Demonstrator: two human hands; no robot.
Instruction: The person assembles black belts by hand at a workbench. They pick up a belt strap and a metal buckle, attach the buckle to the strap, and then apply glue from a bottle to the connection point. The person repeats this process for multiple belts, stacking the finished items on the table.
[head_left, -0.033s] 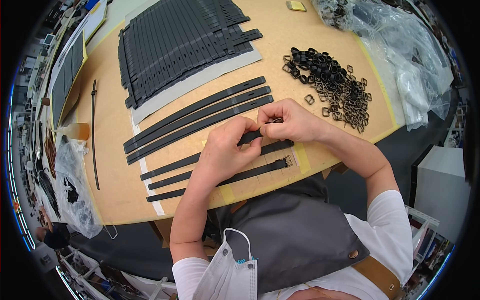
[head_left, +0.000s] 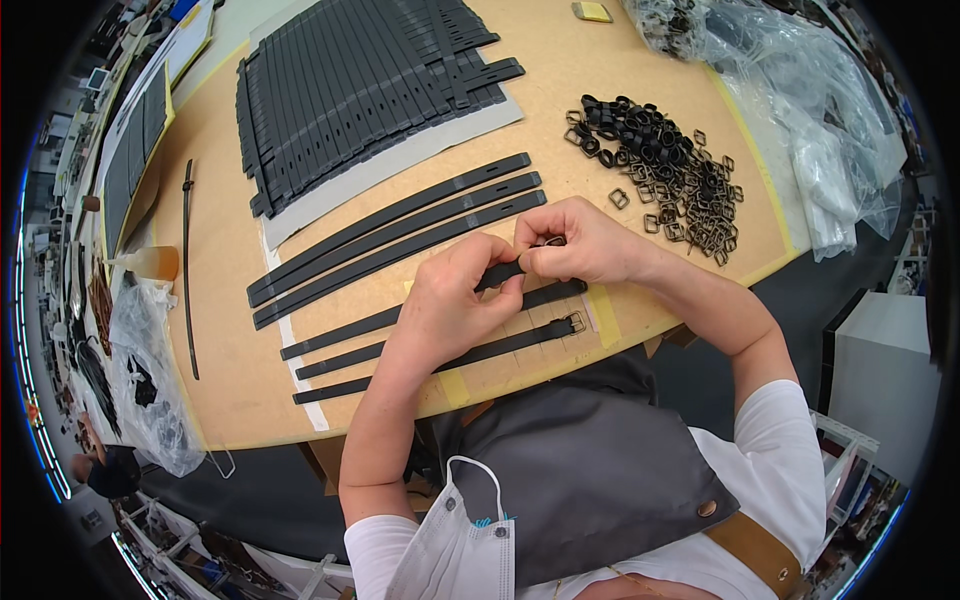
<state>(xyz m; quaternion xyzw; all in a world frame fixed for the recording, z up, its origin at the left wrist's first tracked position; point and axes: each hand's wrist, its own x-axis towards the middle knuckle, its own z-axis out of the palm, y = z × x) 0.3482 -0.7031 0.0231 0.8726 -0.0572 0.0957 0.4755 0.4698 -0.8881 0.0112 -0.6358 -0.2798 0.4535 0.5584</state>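
Both of my hands meet over the middle of the table on the end of one black strap [head_left: 500, 274]. My left hand [head_left: 462, 295] is closed round the strap, its thumb and fingers pinching near the end. Against it, my right hand [head_left: 580, 245] pinches the tip, where a bit of a small dark metal buckle [head_left: 553, 241] shows between the fingers. The rest of the buckle is hidden. Below my hands lie two more black straps; the nearest strap [head_left: 500, 346] has a buckle [head_left: 573, 323] at its right end. Three straps [head_left: 400, 226] lie just beyond my hands.
A large stack of black straps [head_left: 340, 100] rests on grey card at the back. To the right is a pile of buckles [head_left: 690, 205] with black loops [head_left: 640, 130]. Plastic bags [head_left: 830, 120] lie at the right edge; a bottle of amber liquid [head_left: 158, 263] stands left.
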